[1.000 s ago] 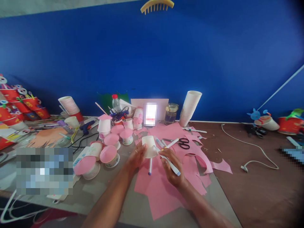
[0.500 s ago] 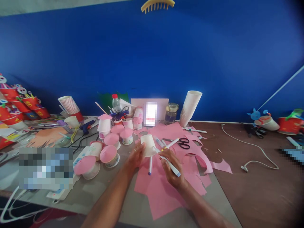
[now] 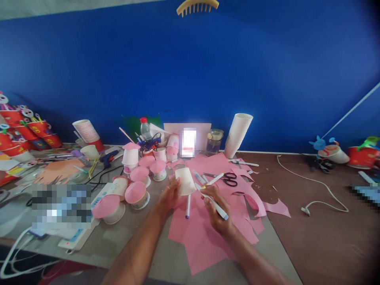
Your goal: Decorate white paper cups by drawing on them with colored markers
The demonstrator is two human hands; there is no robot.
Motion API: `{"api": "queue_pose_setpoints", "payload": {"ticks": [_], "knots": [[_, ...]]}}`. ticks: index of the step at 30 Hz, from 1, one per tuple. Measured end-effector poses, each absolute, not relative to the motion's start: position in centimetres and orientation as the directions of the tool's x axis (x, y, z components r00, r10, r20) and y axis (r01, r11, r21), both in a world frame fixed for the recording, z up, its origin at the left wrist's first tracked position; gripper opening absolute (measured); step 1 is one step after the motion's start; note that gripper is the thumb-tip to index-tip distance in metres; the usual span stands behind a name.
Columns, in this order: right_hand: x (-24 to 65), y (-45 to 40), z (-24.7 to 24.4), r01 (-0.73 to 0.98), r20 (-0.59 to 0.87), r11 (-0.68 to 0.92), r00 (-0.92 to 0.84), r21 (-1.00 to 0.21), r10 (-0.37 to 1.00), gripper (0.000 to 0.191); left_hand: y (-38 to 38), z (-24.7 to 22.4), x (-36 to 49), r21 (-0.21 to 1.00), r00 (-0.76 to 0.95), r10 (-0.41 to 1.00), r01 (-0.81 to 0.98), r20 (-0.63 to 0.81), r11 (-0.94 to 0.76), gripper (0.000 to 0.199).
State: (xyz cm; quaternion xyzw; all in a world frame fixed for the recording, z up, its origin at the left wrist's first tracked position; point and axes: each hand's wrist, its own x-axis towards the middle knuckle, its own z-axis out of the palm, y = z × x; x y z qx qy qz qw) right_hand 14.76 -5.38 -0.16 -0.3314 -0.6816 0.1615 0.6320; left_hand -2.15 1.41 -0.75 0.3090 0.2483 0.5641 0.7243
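My left hand [image 3: 170, 192] is closed on a white paper cup [image 3: 185, 182], held upside down and slightly tilted above the pink paper [image 3: 204, 245]. Between the fingers of my right hand [image 3: 217, 209] is a white marker [image 3: 218, 208] with a light blue end. Its tip points at the cup's right side; whether it touches, I cannot tell. Beneath the cup lies another marker [image 3: 188, 208] with a dark blue end. Several more markers and a pair of black-handled scissors [image 3: 230, 179] rest on the paper just beyond my right hand.
Several small cups with pink cone tops [image 3: 137, 192] stand to the left, beside a white power strip [image 3: 78, 235]. At the back are a tall stack of paper cups [image 3: 239, 134], a glass jar [image 3: 214, 142] and a bright blurred screen [image 3: 189, 142]. A white cable [image 3: 317, 180] lies on the right.
My right hand and the marker have shifted slightly right, away from the cup. The cup has turned a little in my left hand.
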Motion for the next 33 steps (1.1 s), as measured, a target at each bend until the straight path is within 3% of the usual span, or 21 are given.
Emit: {"api": "queue_pose_setpoints", "payload": {"ticks": [10,16,23,33], "knots": [[14.64,-5.29,0.42,0.309,0.809,0.774,-0.023,-0.553,0.587,0.022,1.37,-0.73,-2.32,0.718,0.262,0.965,-0.671,-0.004,0.185,0.032],[14.59,-5.08,0.10,0.311,0.800,0.760,-0.002,-0.570,0.601,0.020,1.38,-1.08,-2.39,0.714,0.258,0.966,-0.676,-0.006,0.185,0.027],[14.69,-5.61,-0.03,0.251,0.743,0.716,0.020,-0.652,0.669,0.019,1.91,-1.30,-2.53,0.716,0.247,0.968,-0.670,-0.033,0.195,0.036],[14.55,-5.26,-0.03,0.314,0.795,0.758,-0.019,-0.571,0.606,0.019,1.81,-0.92,-2.49,0.711,0.224,0.973,-0.674,-0.061,0.200,0.033]]}}
